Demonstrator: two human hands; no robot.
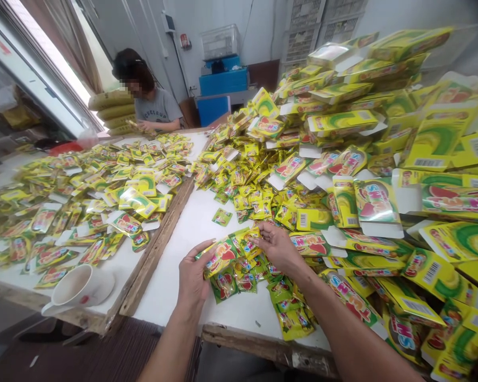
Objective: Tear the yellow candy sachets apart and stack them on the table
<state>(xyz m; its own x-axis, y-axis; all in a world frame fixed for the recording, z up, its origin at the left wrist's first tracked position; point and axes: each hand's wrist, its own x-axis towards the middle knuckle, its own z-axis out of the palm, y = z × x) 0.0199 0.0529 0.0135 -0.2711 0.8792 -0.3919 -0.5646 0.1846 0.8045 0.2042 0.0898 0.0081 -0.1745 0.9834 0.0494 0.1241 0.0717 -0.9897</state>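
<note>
My left hand (194, 273) grips a flat yellow and green candy box (222, 255) by its left end, fingers and thumb around it. At the box's right end, my right hand (278, 246) pinches a small yellow candy sachet (248, 241); whether the sachet is partly inside the box I cannot tell. Below the box, several green sachets with a watermelon picture (224, 285) lie on the white tabletop (163, 292). More yellow and green sachets (293, 321) lie under my right forearm. A single green sachet (222, 216) sits just beyond the box.
A tall heap of candy boxes (376, 199) rises on the right, many with flaps open. Loose sachets (255, 199) spread at its foot. Across a wooden edge strip (159, 241), more boxes cover the left table. A white cup (77, 286) stands near its front edge. A co-worker (157, 106) sits opposite.
</note>
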